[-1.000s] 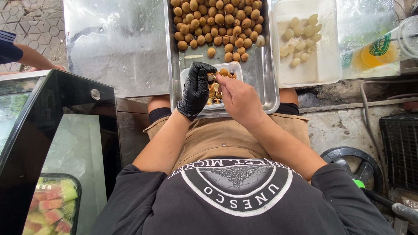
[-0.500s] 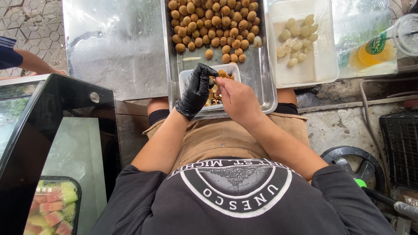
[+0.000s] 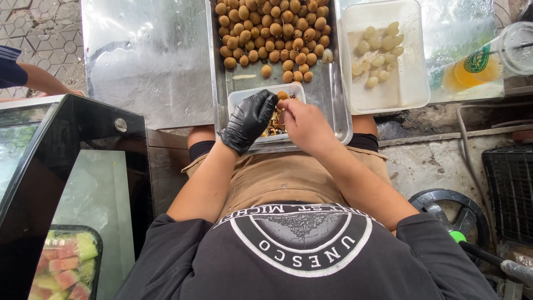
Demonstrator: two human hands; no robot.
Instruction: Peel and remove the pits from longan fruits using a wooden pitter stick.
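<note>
My left hand (image 3: pixel 249 121), in a black glove, and my bare right hand (image 3: pixel 304 123) meet fingertip to fingertip over a small white tub (image 3: pixel 240 98) of brown peel scraps. Between the fingertips they pinch a small brown round fruit (image 3: pixel 283 95). The tub sits at the near end of a long metal tray (image 3: pixel 340 105). A heap of several unpeeled brown fruits (image 3: pixel 272 30) fills the tray's far end. To the right, a white rectangular container (image 3: pixel 412 66) holds several pale peeled fruits (image 3: pixel 377 53).
A plastic cup of orange drink (image 3: pixel 482 61) lies at the far right on a shiny metal surface (image 3: pixel 147 55). A glass display case (image 3: pixel 61 183) with cut watermelon (image 3: pixel 66 266) stands at my left. Another person's arm (image 3: pixel 33 78) shows at the upper left. A black crate (image 3: pixel 509 189) is on the right.
My hands have stayed together over the small tub, with the fingers shifting slightly on the fruit. The view has drifted a little, so the tray sits higher in the frame.
</note>
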